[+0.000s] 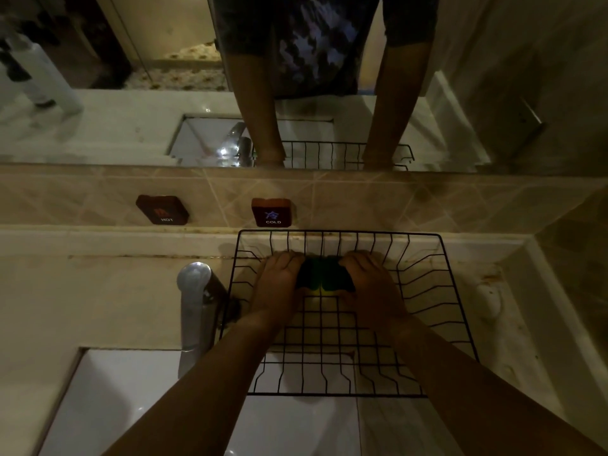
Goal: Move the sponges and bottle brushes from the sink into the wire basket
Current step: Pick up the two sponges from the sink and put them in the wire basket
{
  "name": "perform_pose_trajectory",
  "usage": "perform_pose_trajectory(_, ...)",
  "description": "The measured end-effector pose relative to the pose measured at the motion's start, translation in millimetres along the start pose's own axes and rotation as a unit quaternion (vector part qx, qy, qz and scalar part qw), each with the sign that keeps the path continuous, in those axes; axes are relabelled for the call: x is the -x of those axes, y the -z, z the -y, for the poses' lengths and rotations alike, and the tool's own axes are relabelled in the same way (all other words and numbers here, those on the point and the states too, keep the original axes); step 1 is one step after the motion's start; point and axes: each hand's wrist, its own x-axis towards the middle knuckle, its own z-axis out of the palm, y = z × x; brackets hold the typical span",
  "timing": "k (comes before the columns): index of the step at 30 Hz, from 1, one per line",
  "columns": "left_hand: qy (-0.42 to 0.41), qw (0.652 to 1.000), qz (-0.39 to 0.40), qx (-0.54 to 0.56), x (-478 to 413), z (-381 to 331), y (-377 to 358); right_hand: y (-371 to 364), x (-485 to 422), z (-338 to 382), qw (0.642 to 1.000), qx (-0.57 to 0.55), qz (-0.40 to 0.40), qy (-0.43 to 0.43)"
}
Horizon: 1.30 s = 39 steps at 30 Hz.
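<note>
A black wire basket (437,311) stands on the counter to the right of the tap, its front edge overhanging the sink. Both my hands are inside it near its far side. My left hand (279,284) grips one green and yellow sponge (311,276). My right hand (371,287) grips a second green and yellow sponge (335,274) right beside the first; the two sponges touch. The white sink (108,399) lies at the lower left, and my forearms hide much of it. No bottle brushes show in this view.
A chrome tap (195,311) stands just left of the basket. Two dark wall buttons marked HOT (163,209) and COLD (272,212) sit on the tiled splashback. A mirror (131,93) above reflects my arms and the basket. A side wall closes the right.
</note>
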Motion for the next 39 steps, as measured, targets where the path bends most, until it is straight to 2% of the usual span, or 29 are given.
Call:
perform_pose_trajectory(19, -0.004, 1.0, -0.019, 0.016, 4.7, -5.8, 0.3, -4.9, 3.6, 6.0, 0.999, 0.013, -0.011, -0.03)
perform_pose_trajectory(23, -0.006, 1.0, -0.017, 0.002, 5.6, -8.2, 2.4, -4.5, 5.3, 8.3, 0.999, 0.003, -0.003, -0.05)
perform_pose_trajectory(29, 0.01, 0.998, -0.007, -0.063, 8.2, -7.1, 4.0, -2.6, 8.7, 9.7, 0.997, 0.07, -0.01, -0.037)
perform_pose_trajectory(39, 0.025, 0.999, 0.0, -0.043, 6.1, -6.0, 3.2, -1.3, 8.5, 7.0, 0.997, 0.064, -0.023, -0.043)
